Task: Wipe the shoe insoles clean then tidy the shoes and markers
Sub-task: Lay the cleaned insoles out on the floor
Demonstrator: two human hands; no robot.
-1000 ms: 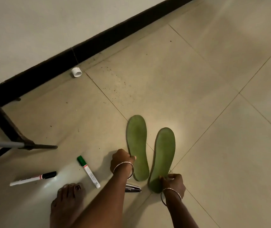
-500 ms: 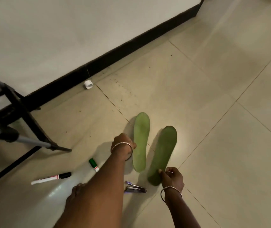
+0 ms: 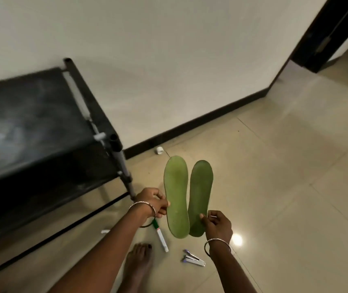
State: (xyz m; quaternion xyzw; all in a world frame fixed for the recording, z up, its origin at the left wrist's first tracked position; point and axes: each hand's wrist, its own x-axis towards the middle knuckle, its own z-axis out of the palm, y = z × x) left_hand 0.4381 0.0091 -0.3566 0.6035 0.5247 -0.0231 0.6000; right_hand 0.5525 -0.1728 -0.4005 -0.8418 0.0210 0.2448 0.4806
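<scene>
Beige floor tiles (image 3: 274, 187) no longer bear the pair: my left hand (image 3: 154, 203) pinches the paler green foam insole (image 3: 176, 193), my right hand (image 3: 217, 224) the darker green foam insole (image 3: 200, 191), both raised beyond my fingertips. Ready for wiping, I judge.

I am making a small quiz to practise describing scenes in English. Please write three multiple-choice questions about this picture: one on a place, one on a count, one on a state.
1. Where does the marker lie?
A. On a table. B. Inside a shoe. C. On the floor, just below the left hand.
2. How many insoles are visible?
A. Two. B. One. C. Four.
3. In what state are the insoles?
A. Flat on the floor. B. Held up, one in each hand. C. Folded together in one hand.

Answers:
1 C, it lies on the tiles under the left wrist.
2 A, a left insole and a right insole, both green.
3 B, the left hand pinches one by its edge, and the right hand pinches the other near its heel.
</scene>
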